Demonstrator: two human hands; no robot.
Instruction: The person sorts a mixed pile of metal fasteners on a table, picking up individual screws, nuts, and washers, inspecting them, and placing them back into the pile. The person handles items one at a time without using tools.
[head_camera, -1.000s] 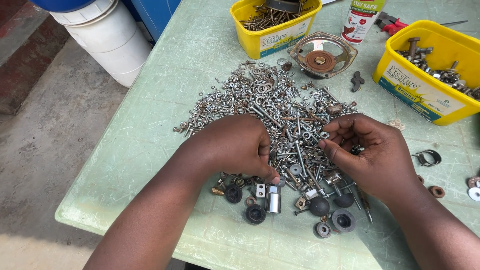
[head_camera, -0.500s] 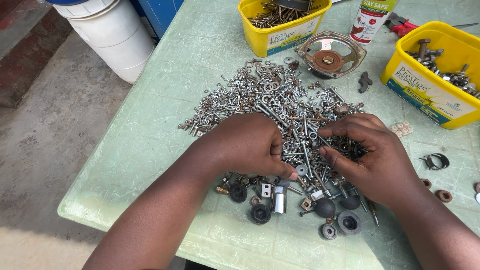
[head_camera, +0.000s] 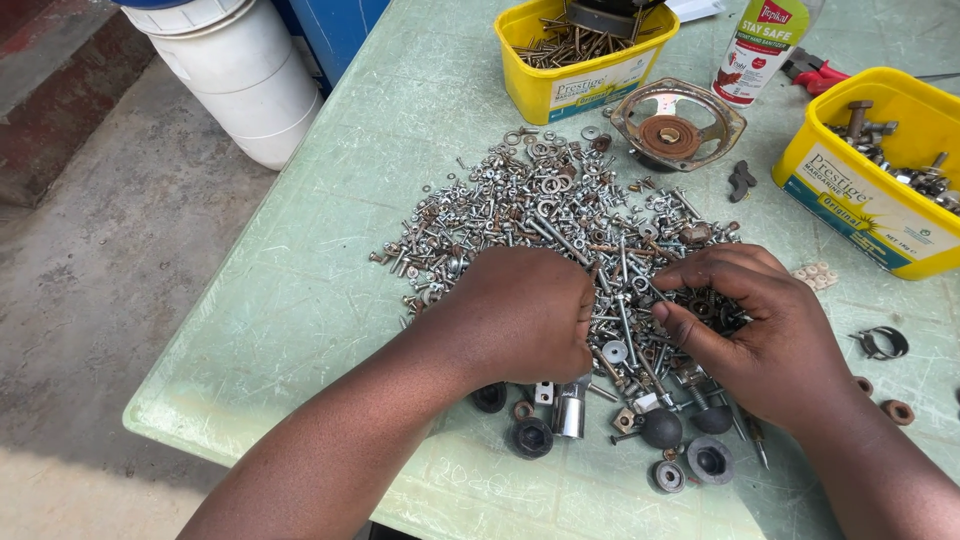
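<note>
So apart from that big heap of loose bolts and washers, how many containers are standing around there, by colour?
Yellow plastic tubs: 2, one at the table's far edge and one at the right
White plastic bucket on the floor: 1
White squeeze bottle with a green and red label: 1
Total: 4

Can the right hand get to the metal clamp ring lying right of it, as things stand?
Probably yes: the clamp ring lies alone on bare table just beside the right hand, with nothing between them.
</note>
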